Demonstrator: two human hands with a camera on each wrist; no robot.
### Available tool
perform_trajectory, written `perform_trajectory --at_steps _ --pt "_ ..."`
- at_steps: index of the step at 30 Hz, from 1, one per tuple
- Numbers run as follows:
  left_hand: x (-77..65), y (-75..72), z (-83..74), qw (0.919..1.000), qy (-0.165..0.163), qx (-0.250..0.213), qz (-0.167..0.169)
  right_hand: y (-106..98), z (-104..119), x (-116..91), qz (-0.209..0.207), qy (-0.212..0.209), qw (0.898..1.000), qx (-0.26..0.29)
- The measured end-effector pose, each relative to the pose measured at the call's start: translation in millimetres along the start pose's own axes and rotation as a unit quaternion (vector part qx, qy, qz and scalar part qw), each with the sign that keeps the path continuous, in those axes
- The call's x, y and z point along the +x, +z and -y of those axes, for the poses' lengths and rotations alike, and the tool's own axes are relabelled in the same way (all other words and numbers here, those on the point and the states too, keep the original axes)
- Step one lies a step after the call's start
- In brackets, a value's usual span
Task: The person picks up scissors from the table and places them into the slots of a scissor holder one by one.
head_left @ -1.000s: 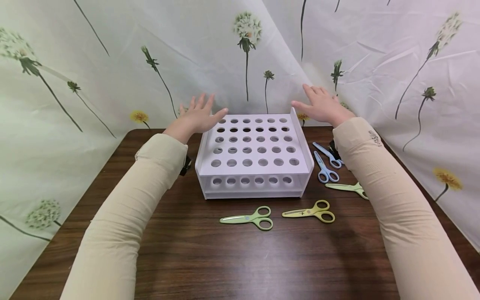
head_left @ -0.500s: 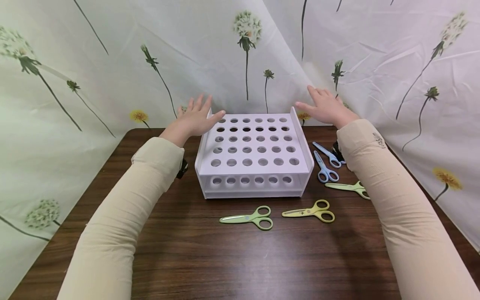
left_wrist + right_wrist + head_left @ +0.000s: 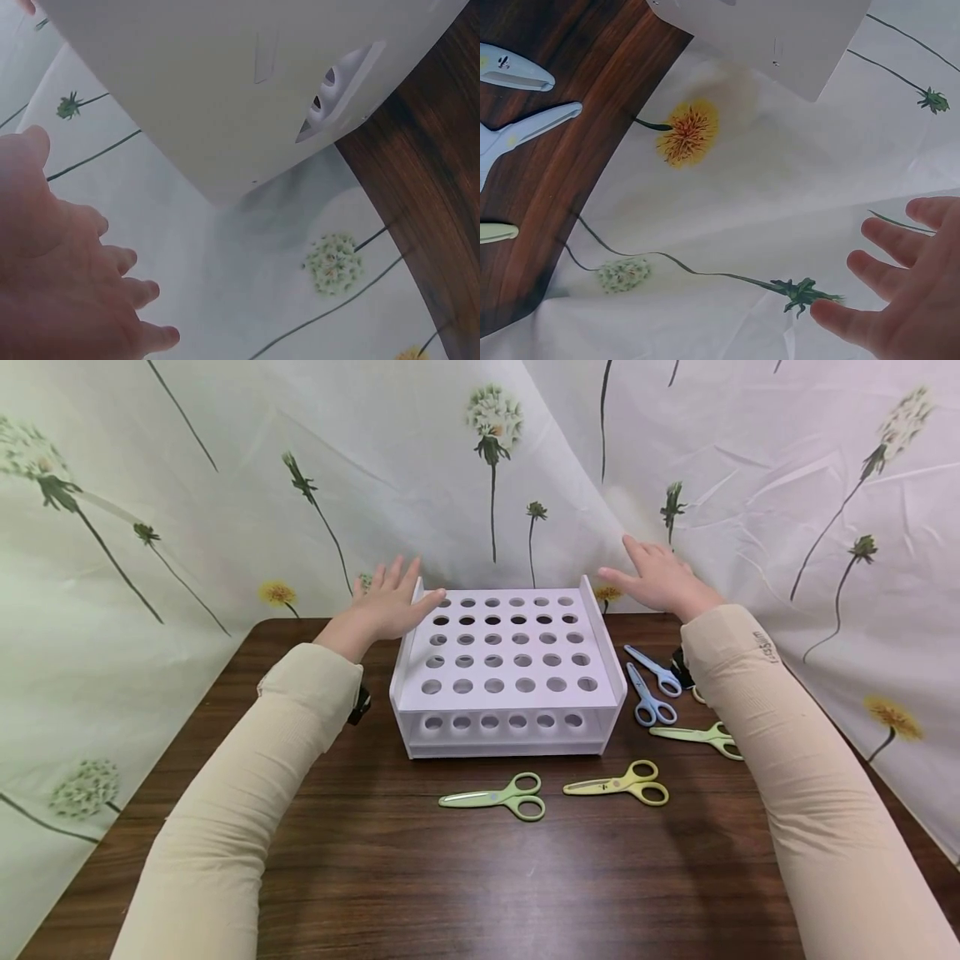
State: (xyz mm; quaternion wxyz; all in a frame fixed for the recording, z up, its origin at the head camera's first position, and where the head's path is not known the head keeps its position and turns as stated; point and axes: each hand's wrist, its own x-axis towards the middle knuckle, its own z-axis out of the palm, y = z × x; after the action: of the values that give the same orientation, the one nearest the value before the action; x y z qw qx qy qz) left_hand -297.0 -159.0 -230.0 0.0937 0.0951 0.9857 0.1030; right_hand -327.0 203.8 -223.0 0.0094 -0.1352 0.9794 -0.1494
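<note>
A white rack (image 3: 507, 648) with rows of round holes in its top and lower shelves stands on the brown table. My left hand (image 3: 381, 608) hovers at the rack's far left corner, its fingers spread and holding nothing. Off the far right corner, my right hand (image 3: 663, 580) is raised, fingers apart, with nothing in it. In the left wrist view, the left hand (image 3: 67, 259) is apart from the rack's white side panel (image 3: 187, 90). The right wrist view has the right hand (image 3: 907, 277) in front of the flowered cloth, away from the panel (image 3: 780, 37).
Green scissors (image 3: 480, 799) and yellow scissors (image 3: 600, 787) lie before the rack. To its right are two blue pairs of scissors, one nearer (image 3: 642, 687) and one farther (image 3: 649, 666), and light green scissors (image 3: 678, 735). A flowered cloth (image 3: 442, 485) hangs behind the table (image 3: 420, 877).
Both hands have drifted slightly outward and down in the head view, the left one leftward and the right one rightward. The rack and scissors stay put.
</note>
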Motion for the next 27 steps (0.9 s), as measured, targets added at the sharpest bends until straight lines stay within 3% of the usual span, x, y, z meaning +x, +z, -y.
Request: perform_trajectory --at_steps 10,27 --pt "4.5 4.0 6.1 0.9997 0.019 0.001 -0.017 3 -7 2 -0.01 0.002 1.0 0.013" --pt "0.5 11.8 20.1 0.9978 0.063 -0.001 -0.017 4 -22 -6 -0.034 -0.052 0.997 0.051"
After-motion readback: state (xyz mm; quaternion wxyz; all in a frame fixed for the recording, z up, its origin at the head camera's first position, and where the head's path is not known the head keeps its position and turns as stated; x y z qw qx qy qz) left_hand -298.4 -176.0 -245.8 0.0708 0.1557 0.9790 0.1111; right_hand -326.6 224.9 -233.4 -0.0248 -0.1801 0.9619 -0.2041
